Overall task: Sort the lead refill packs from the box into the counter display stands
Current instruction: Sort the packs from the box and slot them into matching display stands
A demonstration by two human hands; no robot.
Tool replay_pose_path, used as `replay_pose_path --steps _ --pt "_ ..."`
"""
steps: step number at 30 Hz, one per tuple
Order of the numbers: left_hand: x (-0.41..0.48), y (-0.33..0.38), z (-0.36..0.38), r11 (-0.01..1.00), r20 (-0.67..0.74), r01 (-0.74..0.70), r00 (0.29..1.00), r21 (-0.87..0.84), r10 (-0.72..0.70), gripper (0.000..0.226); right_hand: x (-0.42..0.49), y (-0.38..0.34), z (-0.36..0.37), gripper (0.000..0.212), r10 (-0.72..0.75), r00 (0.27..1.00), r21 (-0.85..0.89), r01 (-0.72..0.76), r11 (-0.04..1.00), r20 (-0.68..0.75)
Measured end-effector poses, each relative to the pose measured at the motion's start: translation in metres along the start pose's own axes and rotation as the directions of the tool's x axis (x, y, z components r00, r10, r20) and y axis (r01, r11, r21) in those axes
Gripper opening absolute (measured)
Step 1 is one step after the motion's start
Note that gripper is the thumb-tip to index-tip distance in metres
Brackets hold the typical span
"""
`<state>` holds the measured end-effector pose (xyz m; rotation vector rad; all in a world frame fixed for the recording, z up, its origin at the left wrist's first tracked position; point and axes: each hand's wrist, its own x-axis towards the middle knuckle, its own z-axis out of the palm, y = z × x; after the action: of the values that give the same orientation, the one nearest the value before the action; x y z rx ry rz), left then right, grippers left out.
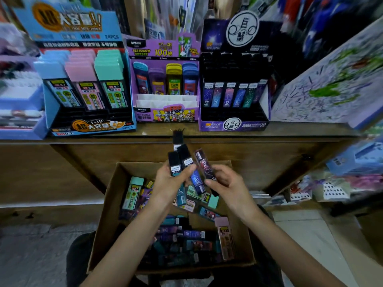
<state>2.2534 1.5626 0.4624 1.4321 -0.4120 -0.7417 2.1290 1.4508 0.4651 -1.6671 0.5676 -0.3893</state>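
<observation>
As both hover above box, left hand grips dark packs upright, right hand pinches purple pack leaning left

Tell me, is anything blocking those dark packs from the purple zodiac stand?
Nothing visible. The left hand and right hand hold the packs over the box, with open air up to the stand.

Matt cardboard box, glossy plastic packs

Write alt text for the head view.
Left hand holds a fan of dark lead refill packs while the right hand grips a purple pack above a cardboard box of mixed packs. Three display stands sit on the counter.
</observation>
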Motion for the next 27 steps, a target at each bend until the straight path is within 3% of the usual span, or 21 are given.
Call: replay_pose_path --steps 4,7,10,16,20,27 --pt "0.010 0.024 0.006 0.994 0.016 -0.110 0.994 0.006 0.110 0.016 0.010 -0.021 -0.034 0.026 -0.083 0.996 -0.065 0.082 0.994 -0.016" --pt "0.015 0.041 0.005 0.990 -0.003 -0.144 0.990 0.015 0.144 0.018 0.016 -0.041 -0.066 0.033 -0.176 0.984 -0.183 0.171 0.968 -0.009" --pt "0.019 0.056 0.006 0.978 -0.008 -0.193 0.981 0.081 0.194 0.021 0.024 -0.064 -0.102 0.031 -0.227 0.974 -0.414 0.213 0.885 0.016" --pt "0.024 0.077 0.008 0.962 -0.037 -0.245 0.967 0.119 0.251 0.010 0.037 -0.119 -0.153 0.030 -0.235 0.971 -0.605 0.214 0.767 0.045" --pt "0.026 0.084 0.012 0.950 -0.032 -0.269 0.960 0.157 0.277 0.017 0.044 -0.153 -0.170 0.018 -0.369 0.923 -0.575 0.243 0.782 -0.112" --pt "0.026 0.080 0.015 0.958 -0.045 -0.230 0.969 0.172 0.241 0.012 0.076 -0.178 -0.175 0.018 -0.417 0.893 -0.580 0.252 0.775 -0.168"
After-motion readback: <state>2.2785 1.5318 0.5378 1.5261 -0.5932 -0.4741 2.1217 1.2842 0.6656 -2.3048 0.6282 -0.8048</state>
